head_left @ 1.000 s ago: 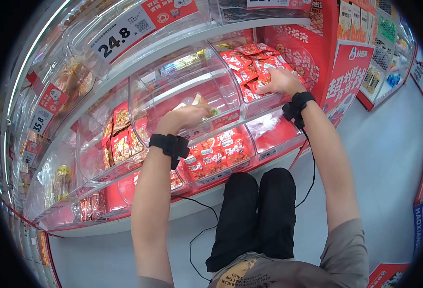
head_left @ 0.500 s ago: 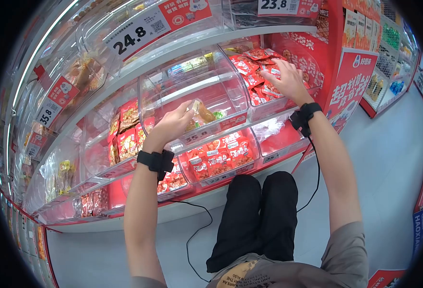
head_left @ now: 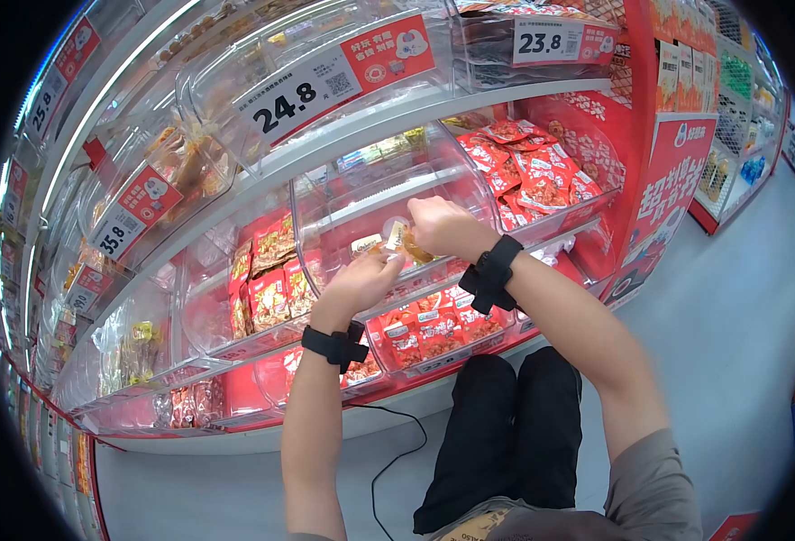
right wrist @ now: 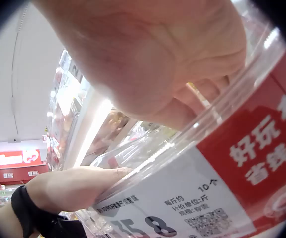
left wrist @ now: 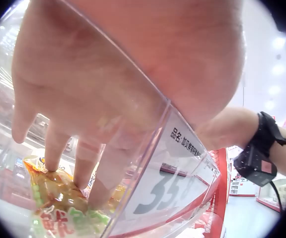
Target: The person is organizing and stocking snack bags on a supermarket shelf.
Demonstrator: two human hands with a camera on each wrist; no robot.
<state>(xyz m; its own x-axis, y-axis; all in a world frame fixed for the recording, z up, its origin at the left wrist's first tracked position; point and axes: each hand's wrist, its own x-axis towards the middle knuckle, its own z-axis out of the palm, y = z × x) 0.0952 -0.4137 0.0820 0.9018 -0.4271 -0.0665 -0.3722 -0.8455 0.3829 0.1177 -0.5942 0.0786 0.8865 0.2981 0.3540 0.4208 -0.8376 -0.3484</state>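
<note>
Inside a clear bin of the middle row, small packets (head_left: 405,240) with amber-coloured food lie near its front wall. My left hand (head_left: 359,285) reaches over that wall; in the left wrist view the left hand's (left wrist: 73,84) fingers point down, fairly straight, with tips touching an amber packet (left wrist: 58,194). From the right, my right hand (head_left: 452,227) bends into the same bin, beside the packets. In the right wrist view the right hand (right wrist: 168,59) has partly bent fingers behind the rim, and whether they grip a packet is hidden.
Red packets (head_left: 542,171) fill the bin on the right; more red packets (head_left: 434,329) lie in the bin below. Price signs (head_left: 339,79) hang along the shelf above. A red display panel (head_left: 663,212) stands at the right end. A black cable (head_left: 406,451) hangs below.
My right hand has left the red packets on the right and moved left to the middle bin. The left hand stays at that bin, and the view has shifted.
</note>
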